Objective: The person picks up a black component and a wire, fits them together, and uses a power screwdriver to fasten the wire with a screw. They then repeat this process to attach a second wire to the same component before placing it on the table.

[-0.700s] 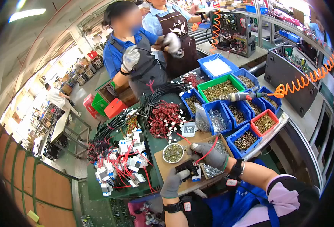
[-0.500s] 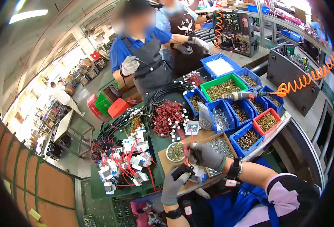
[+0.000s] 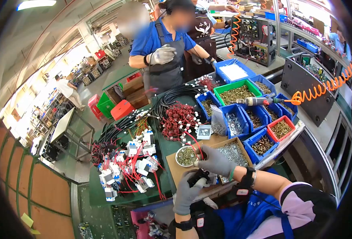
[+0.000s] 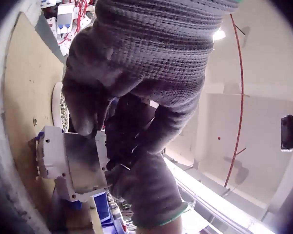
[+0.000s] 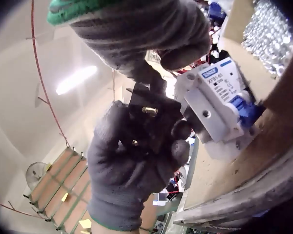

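Workshop w/ a green desk (image 3: 164, 149); a person in a dark apron (image 3: 164, 69) stands beyond it, well apart from the hands. Parts bins (image 3: 273, 134) sit past the R hand, off to its right.

L hand (image 3: 188, 191) grips the black block (image 5: 158, 122), brass fittings facing the R wrist cam. R hand (image 3: 217, 162) is up against the block w/ fingers curled; red wire (image 3: 194, 140) arcs up from its fingertips, looks pinched, tho the exact hold is partly hidden. Breaker (image 5: 210, 109) is just beside the L hand's fingers, near the desk edge; can't tell if it hangs or rests.

Bowl (image 3: 177, 157) of small hardware is just left of the R fingertips, tray (image 3: 244, 149) of loose metal bits just beyond the R hand, breaker pile (image 3: 144, 166) well left of the L hand.

Risks: block could twist if the gloved L grip slackens; springy wire could pull free or catch the bowl rim & spill hardware; breaker could drop off the edge if knocked or unsupported.
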Tool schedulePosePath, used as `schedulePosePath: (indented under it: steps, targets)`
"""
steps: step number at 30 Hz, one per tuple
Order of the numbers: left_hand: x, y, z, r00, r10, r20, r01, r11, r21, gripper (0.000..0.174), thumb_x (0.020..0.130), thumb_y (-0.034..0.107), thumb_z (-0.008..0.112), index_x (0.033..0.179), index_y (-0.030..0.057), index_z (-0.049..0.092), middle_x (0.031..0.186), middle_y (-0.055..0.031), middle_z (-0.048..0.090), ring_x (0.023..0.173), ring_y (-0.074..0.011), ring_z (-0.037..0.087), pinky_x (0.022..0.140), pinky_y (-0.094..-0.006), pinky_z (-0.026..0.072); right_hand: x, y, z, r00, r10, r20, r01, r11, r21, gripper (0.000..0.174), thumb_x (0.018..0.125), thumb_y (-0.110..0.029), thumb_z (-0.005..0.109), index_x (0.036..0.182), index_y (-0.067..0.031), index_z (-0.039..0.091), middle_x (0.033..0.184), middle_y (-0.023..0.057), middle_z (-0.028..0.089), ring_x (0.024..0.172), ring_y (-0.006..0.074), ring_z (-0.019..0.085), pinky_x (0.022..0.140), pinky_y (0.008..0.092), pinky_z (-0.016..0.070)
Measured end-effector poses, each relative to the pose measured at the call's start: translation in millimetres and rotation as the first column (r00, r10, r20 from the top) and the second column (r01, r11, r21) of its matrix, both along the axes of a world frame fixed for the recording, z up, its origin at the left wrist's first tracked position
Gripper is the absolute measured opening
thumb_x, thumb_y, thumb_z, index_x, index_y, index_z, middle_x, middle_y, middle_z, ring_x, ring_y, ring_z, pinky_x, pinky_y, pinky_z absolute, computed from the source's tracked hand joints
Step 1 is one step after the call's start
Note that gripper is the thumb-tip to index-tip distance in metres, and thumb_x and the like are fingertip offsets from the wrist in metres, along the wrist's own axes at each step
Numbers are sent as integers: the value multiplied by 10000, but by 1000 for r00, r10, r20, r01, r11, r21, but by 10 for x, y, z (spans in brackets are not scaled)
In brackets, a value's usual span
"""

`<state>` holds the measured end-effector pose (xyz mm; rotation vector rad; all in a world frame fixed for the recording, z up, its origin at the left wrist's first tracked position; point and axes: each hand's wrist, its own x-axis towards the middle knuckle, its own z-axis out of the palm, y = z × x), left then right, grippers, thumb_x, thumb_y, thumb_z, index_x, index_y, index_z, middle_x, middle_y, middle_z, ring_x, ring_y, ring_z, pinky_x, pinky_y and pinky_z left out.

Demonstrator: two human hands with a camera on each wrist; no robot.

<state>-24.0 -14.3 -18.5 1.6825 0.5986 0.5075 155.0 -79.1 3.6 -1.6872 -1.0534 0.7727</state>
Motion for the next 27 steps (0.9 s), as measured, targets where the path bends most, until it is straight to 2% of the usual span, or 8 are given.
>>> schedulePosePath:
  steps: [3,6,8,11,15,17,20,27]
  targets:
    - [-92,16,68,999,45,18,-37,947,-318,404,914,273,655,1184,-27,633,1076,-127,664,891,-215,686,742,-329,543,2,-30,-10,978,26,206,-18,999,-38,418,866,-269,664,1189,-28,558,878,144,653,821,260,654,766,380,517]
    - [-128,32,17,963,210,170,-83,829,-553,460,953,332,624,1243,-23,585,1050,-134,675,870,-229,697,673,-334,549,17,-26,37,935,77,-345,-127,984,-122,419,893,-277,658,1201,-19,542,890,142,653,839,244,655,764,379,520]
    - [-138,56,53,924,287,253,-63,766,-639,505,962,375,614,1257,-32,561,1047,-136,674,871,-241,698,635,-335,549,-24,-20,-96,963,89,-253,-92,996,-1,458,908,-305,660,1222,-8,512,918,137,656,822,241,655,726,399,517]
    - [-131,133,-93,886,356,298,-69,736,-674,488,972,377,591,1230,-37,567,1067,-150,679,838,-261,702,631,-340,556,-130,-149,91,978,44,204,-39,999,-27,463,907,-323,656,1211,-4,514,928,138,662,796,253,657,707,423,504]
    - [-136,137,-76,909,320,267,-78,759,-647,455,967,325,588,1226,-49,578,1043,-157,690,780,-258,700,611,-327,560,-113,-207,-4,991,118,-66,-114,991,65,358,944,-285,584,1184,-24,536,774,54,585,694,169,581,643,345,469]
    - [-133,84,41,937,229,265,-20,790,-613,426,952,251,579,1250,-54,578,1066,-143,691,803,-232,698,630,-311,563,-2,-222,-73,857,313,-410,-225,942,249,291,965,-251,537,1167,-42,549,699,4,513,631,118,515,598,290,437]
    - [-217,115,86,971,44,236,112,787,-606,352,920,145,576,1202,-64,613,1023,-130,702,796,-201,688,639,-299,548,77,-193,-10,693,433,-576,-289,899,329,229,990,-206,470,1147,-62,555,683,-41,424,586,74,414,564,231,378]
    - [-86,110,6,995,8,97,48,827,-560,353,917,172,615,1180,-61,606,971,-136,695,823,-214,688,637,-337,574,128,-82,-108,903,215,-372,-166,973,159,253,1017,-264,500,1099,-37,573,816,10,606,704,76,592,607,245,488]
